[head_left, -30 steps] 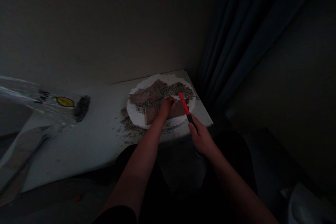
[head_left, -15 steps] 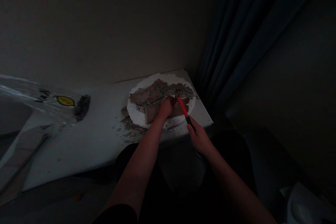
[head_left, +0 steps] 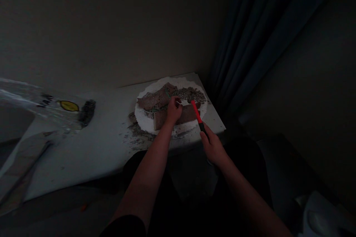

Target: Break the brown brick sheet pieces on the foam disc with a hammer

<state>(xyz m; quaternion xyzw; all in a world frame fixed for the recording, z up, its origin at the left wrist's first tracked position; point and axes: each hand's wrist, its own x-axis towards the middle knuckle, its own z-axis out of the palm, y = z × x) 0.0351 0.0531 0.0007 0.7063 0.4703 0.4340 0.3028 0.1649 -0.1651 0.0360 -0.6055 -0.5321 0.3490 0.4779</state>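
Note:
My right hand (head_left: 213, 144) is wrapped round the black grip of a hammer (head_left: 196, 113) with a red shaft. Its dark head is over the far right part of a white scalloped mat (head_left: 144, 122), near crushed grey-brown bits (head_left: 185, 92). My left hand (head_left: 174, 110) hovers over the mat, left of the hammer head, fingers bent and apart from the thumb, with nothing visible between them. Below it lies a flat brown rectangular slab (head_left: 190, 114), partly covered by the hand. Behind and to the left is a broken brown piece (head_left: 154, 98) with greenish edges.
The white table (head_left: 91, 155) has loose crumbs (head_left: 136, 131) left of the mat. A clear plastic wrapper (head_left: 52, 109) with a yellow oval label is at the left. Dark curtains (head_left: 244, 37) hang at the right. The room is dim.
My left hand has drawn back to the left and up from beside the hammer head, and its fingers have parted. The hammer has shifted slightly right, showing more of the slab.

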